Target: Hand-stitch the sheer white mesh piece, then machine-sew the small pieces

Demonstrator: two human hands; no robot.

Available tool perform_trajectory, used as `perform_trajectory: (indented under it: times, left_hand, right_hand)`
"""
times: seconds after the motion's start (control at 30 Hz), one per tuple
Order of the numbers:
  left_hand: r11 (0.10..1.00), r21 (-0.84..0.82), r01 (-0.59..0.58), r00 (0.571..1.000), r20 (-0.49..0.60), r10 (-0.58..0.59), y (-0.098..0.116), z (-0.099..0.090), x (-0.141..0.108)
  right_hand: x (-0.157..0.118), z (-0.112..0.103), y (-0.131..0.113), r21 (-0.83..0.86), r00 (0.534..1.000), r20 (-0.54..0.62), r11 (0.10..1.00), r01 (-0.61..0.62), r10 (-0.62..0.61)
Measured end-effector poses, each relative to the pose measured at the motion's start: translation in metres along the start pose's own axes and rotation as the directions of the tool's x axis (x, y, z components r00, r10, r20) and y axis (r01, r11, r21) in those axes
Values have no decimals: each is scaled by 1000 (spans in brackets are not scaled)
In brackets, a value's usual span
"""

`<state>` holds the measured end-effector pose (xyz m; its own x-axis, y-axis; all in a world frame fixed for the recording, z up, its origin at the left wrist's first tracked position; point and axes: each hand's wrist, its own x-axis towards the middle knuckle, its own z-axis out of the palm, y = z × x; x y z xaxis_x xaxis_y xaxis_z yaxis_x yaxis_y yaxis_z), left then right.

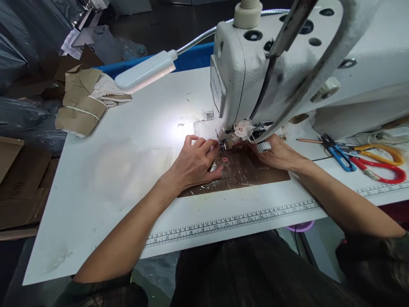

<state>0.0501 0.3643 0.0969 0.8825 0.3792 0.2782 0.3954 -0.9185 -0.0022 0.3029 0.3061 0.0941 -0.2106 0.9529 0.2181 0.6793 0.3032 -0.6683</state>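
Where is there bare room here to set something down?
Widest: front-left white tabletop, left of the left forearm. A narrow strip separates the brown sheet and printed ruler. Crowded: left hand and right hand at the sewing machine; scissors rightward.
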Motion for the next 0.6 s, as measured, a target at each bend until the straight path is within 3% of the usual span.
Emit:
perform_trajectory:
  times: [0.17,0.37,0.5,0.6]
  left_hand:
    - [999,38,17,1000,23,-18,2,1,0]
    - [997,50,59,993,102,-64,3,-8,2]
    - [993,39,115,989,85,-118,-15,-12,8]
    - [993,-6,121,981,155,-118,-39,-9,16]
  right_hand:
    - [-6,0,-8,53,999,41,999,0,-2]
    - [-13,5,-12,64,992,4,990,-126,126]
    - [-12,10,-5,68,984,-62,984,-165,169]
    - [-11,10,-5,59,985,-61,986,-159,162]
